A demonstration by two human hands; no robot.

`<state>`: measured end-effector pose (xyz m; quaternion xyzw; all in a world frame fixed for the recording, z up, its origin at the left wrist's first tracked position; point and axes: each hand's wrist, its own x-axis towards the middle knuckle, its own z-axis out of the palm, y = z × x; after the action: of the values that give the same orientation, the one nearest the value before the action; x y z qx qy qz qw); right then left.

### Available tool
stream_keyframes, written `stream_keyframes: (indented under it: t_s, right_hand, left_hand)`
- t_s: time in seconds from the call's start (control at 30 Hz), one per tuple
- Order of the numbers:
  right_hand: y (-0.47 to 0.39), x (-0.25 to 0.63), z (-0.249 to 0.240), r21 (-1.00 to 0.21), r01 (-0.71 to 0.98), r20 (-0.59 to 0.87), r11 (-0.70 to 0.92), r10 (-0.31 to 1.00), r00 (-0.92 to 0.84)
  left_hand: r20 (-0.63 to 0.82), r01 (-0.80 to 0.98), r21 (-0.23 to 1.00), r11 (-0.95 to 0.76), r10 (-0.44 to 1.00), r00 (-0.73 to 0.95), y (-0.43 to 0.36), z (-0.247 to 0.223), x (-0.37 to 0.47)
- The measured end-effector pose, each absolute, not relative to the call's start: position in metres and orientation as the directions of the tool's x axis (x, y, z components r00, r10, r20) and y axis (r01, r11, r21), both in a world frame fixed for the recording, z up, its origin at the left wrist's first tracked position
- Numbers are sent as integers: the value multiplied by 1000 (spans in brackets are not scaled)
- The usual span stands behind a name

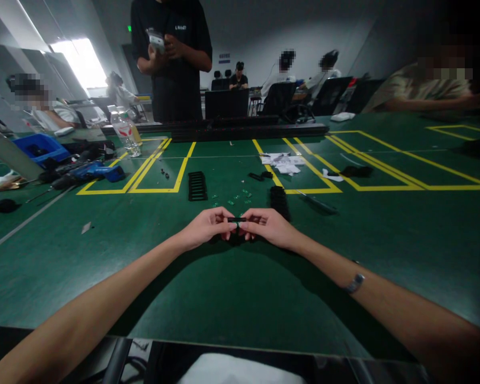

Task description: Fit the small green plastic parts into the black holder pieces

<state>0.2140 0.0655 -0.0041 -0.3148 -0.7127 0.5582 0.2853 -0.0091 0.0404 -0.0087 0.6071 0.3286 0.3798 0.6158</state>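
Both my left hand and my right hand grip a small black part between thumbs and fingers, low over the green table. A bit of green shows beneath it, between the thumbs. Just beyond the hands lie several small green pieces. A black slotted tray rests beyond my left hand. Close behind my right hand is a black ridged part, partly covered by that hand.
Rightward lie a dark pointed tool and white papers. Toward the left are a blue power tool, a blue bin and a bottle. Across the table, a person in black stands holding a device.
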Motion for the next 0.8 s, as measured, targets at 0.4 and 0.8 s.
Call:
stream_keyframes:
  t_s: [0.4,0.8]
  right_hand:
    - [66,215,-4,-969,148,56,196,763,-644]
    - [64,214,-2,-967,151,61,206,759,-648]
  left_hand:
    - [66,-40,998,-53,870,488,40,-8,-10]
    - [43,-3,999,-48,877,478,41,-9,-11]
